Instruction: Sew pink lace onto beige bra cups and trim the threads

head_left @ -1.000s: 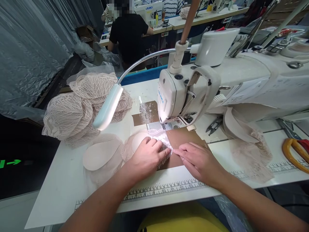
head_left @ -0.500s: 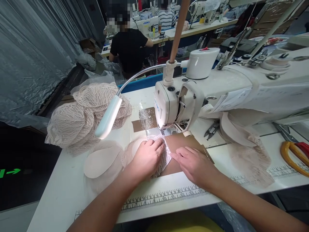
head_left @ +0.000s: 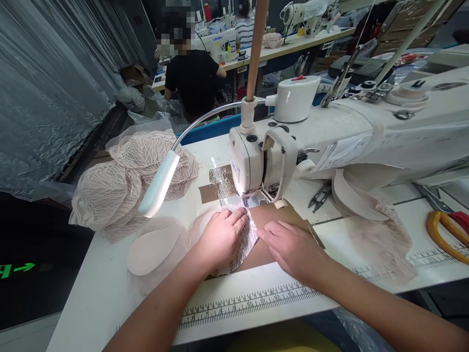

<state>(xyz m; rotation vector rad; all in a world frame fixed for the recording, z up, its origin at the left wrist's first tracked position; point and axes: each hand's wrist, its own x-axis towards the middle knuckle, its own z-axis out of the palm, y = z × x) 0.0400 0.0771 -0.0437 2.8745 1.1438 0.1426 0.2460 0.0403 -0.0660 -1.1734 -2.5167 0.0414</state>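
A sewing machine (head_left: 249, 161) stands with its needle area just past my hands. Under the presser foot runs the tip of a pale lace piece (head_left: 248, 244), lying over brown tape on the table. My left hand (head_left: 225, 234) rests on top of the lace, fingers stretched toward the needle and pressing it down. At the lace's right edge, my right hand (head_left: 289, 244) has its fingers curled, with thumb and forefinger pinching that edge. Left of my left hand lies a beige moulded cup (head_left: 156, 249) with sheer fabric around it. The needle tip is too small to make out.
A lamp (head_left: 159, 186) on a bent neck hangs over the table's left side, by a lace pile (head_left: 110, 190). Thread snips (head_left: 320, 196), another cup with lace (head_left: 359, 200) and orange-handled scissors (head_left: 441, 230) lie right. A printed ruler (head_left: 249, 305) edges the front. A person (head_left: 192, 80) sits beyond.
The whole view has shifted slightly. Both hands keep nearly the same place on the lace, and its lower edge lies a little differently on the brown tape.
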